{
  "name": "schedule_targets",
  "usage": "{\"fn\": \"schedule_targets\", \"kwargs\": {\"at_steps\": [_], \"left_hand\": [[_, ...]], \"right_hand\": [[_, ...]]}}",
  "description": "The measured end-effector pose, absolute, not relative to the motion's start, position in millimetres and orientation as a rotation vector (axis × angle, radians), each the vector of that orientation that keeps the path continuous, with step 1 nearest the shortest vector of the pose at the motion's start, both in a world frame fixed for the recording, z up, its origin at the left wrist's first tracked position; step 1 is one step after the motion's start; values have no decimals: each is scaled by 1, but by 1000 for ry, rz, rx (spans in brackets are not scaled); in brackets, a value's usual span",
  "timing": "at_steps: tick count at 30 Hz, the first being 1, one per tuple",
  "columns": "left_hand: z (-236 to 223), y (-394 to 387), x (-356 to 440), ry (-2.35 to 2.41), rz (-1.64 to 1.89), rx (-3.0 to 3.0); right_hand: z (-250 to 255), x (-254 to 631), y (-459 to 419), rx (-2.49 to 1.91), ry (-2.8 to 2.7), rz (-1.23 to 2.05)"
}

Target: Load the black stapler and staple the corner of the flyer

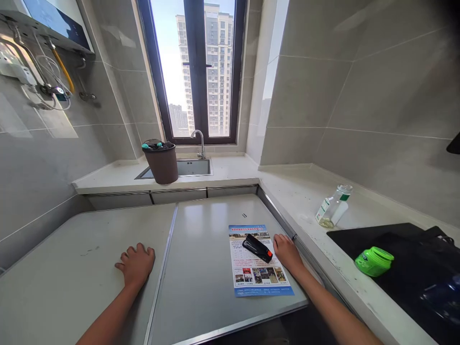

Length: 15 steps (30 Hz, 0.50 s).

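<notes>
A printed flyer [257, 275] lies flat on the grey table [201, 268] in front of me. A black stapler with a red tip [258, 247] rests on the upper part of the flyer. My right hand [286, 251] lies on the table at the flyer's right edge, fingers curled, touching the stapler's red end. My left hand [135, 262] rests palm down on the table to the left, fingers bent and apart, holding nothing.
A white counter [298, 191] runs along the back and right. On it are a sink with a tap [194, 166], a brown bin [162, 162], a tipped glass jar [333, 207], a green lid [374, 261] and a black cooktop [406, 268].
</notes>
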<state>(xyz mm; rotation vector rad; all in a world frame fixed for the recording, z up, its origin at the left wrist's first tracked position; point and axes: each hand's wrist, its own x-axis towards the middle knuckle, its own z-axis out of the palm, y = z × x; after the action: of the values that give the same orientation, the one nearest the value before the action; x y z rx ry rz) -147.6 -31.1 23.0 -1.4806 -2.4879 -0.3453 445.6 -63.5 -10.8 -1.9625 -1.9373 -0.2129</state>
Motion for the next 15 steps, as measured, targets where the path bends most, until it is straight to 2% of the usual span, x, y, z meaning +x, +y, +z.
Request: {"fn": "schedule_targets", "kwargs": {"at_steps": [15], "left_hand": [[33,-34,-142,-2508,-329,-1470]], "right_hand": [[-2,437,-63,-2009,-1987,-244]]}}
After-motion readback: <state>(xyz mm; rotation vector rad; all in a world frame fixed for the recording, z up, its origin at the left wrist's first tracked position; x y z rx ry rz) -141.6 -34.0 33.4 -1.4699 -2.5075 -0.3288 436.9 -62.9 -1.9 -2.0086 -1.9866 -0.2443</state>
